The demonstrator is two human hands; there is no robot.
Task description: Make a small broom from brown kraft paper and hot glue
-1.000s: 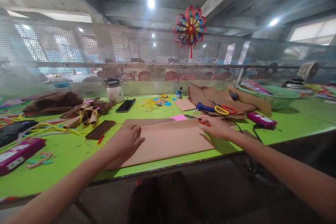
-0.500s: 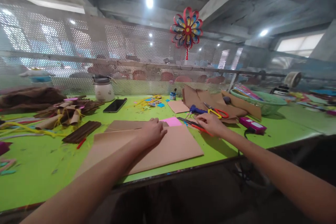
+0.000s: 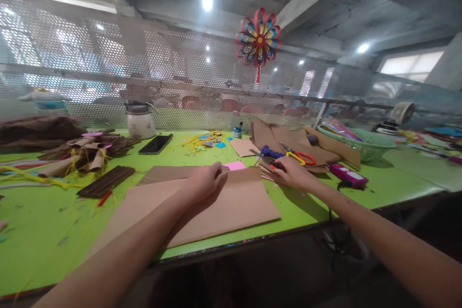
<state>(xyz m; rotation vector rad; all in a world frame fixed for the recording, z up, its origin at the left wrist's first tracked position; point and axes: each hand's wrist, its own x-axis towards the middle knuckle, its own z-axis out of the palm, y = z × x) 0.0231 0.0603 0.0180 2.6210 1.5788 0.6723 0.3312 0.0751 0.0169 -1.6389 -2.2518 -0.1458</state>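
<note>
A large sheet of brown paper (image 3: 220,211) lies in front of me near the table's edge. My left hand (image 3: 205,182) is closed at its far edge, fingers curled, pinching the paper there. Beneath that edge a darker brown piece (image 3: 169,172) and a pink paper (image 3: 235,166) peek out. To the right, my right hand (image 3: 291,171) is closed around scissors (image 3: 266,158) with dark blades pointing left; red of the handle shows at the fingers. Small brown paper strips (image 3: 267,172) lie below the blades. Just beyond are a blue tool (image 3: 270,151) and scissors with yellow and orange handles (image 3: 305,158).
Brown sheets (image 3: 288,137) and a green basket (image 3: 375,144) stand back right, near a purple box with a cord (image 3: 348,175). A phone (image 3: 156,144), paper scraps (image 3: 207,140), a small blue jar (image 3: 237,132), brown rolls (image 3: 90,154) and a dark strip bundle (image 3: 106,182) lie further back and left.
My right hand has picked up the scissors from the table, raising the blades. My left hand has gone from lying on the paper to gripping its far edge.
</note>
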